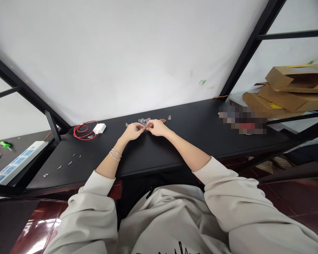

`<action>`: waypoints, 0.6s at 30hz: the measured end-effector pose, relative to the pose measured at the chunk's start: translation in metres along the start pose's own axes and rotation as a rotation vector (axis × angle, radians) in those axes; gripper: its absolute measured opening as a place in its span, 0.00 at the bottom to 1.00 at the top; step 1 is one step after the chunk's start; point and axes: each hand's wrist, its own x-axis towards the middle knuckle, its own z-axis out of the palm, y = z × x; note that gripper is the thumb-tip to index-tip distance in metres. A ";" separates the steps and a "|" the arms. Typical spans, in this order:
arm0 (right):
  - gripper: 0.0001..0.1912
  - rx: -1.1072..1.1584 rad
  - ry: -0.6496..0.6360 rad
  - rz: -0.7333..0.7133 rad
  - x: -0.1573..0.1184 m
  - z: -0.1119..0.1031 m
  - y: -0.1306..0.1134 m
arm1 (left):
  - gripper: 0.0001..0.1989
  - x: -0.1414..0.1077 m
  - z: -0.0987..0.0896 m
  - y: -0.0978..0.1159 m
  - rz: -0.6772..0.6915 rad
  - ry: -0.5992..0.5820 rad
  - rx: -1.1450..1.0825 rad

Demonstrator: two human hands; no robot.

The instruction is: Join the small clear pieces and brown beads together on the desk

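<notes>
Both hands meet over the far middle of the black table (159, 151). My left hand (133, 131) is closed in a pinch, its fingertips close to those of the other hand. My right hand (157, 127) pinches too, from the right side. Whatever lies between the fingertips is too small to name. Just beyond the fingers sits a cluster of small clear pieces (143, 121). Several small brown pieces (163, 120) lie beside my right hand, and one more brown-topped clear piece (169, 117) stands a little farther right.
A white charger (99, 128) with a coiled red cable (78, 132) lies at the left. Small metallic bits (59, 167) are scattered near the left front. A white power strip (22, 160) rests beyond the frame post. Cardboard boxes (294, 88) are stacked at the right, near a blurred-out patch.
</notes>
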 end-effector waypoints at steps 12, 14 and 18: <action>0.08 0.156 -0.004 -0.020 0.000 0.001 0.000 | 0.07 0.002 0.000 -0.009 0.006 -0.052 0.065; 0.07 0.127 0.007 -0.048 -0.001 0.001 -0.001 | 0.09 0.003 0.000 -0.012 0.011 -0.066 0.068; 0.06 0.084 0.024 -0.073 -0.002 0.001 -0.002 | 0.14 0.004 0.000 -0.016 0.015 -0.101 0.056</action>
